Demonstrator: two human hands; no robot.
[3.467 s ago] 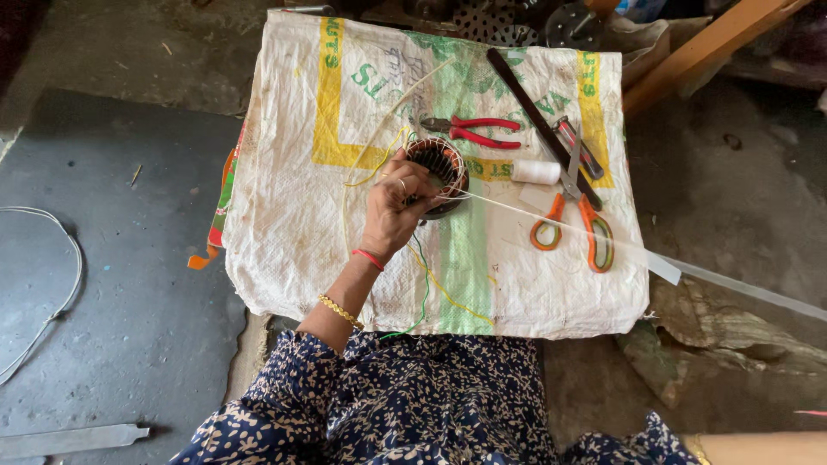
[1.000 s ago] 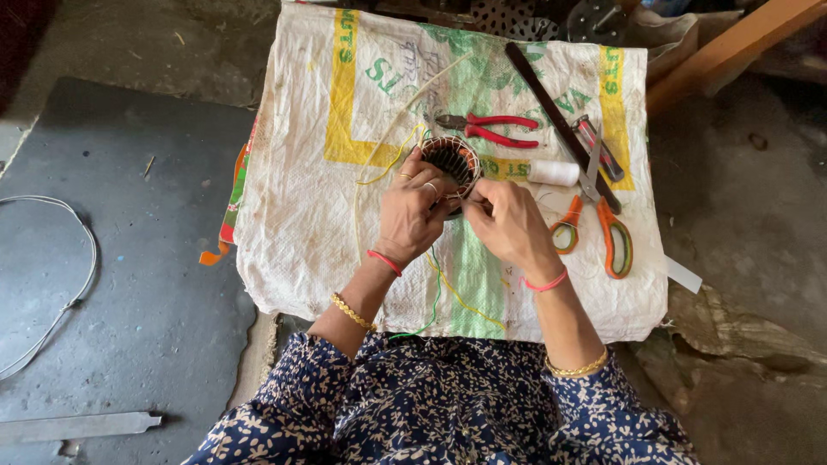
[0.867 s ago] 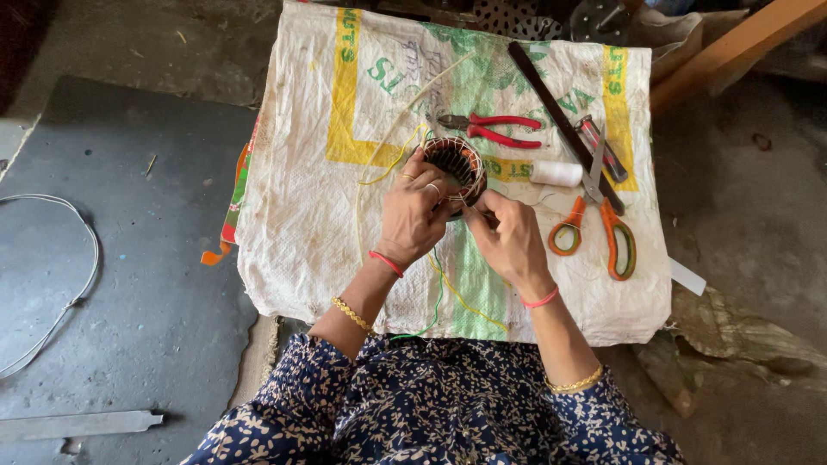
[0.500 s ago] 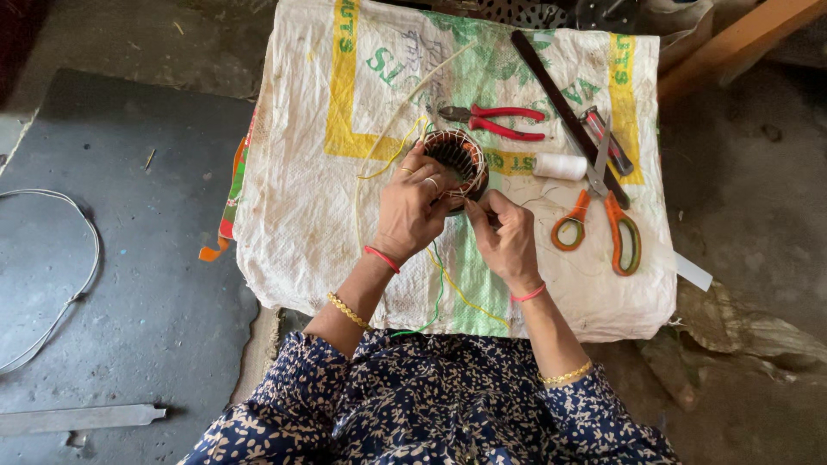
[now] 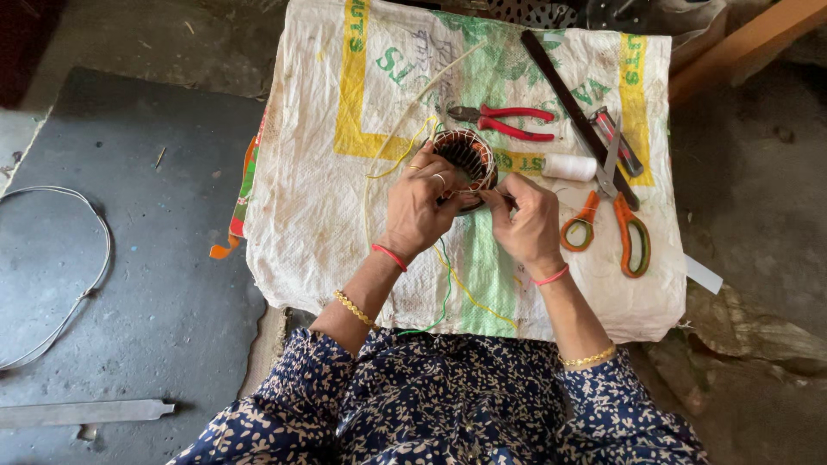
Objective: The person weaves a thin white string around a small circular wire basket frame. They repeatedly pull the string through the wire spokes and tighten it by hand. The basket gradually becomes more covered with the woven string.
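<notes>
A round motor stator with copper windings rests on a white woven sack spread over my lap. My left hand grips its near left side, fingers curled on the rim. My right hand pinches something small at the stator's near right edge; what it pinches is hidden by the fingers. Yellow and green wires trail from the stator toward me.
Red-handled pliers, a white thread spool, orange-handled scissors, and a long dark flat tool lie on the sack to the right. A wire loop and metal strip lie on the dark floor at left.
My right hand has come into view and joined the left at the stator. Over the last second both hands stay at it with only small shifts.
</notes>
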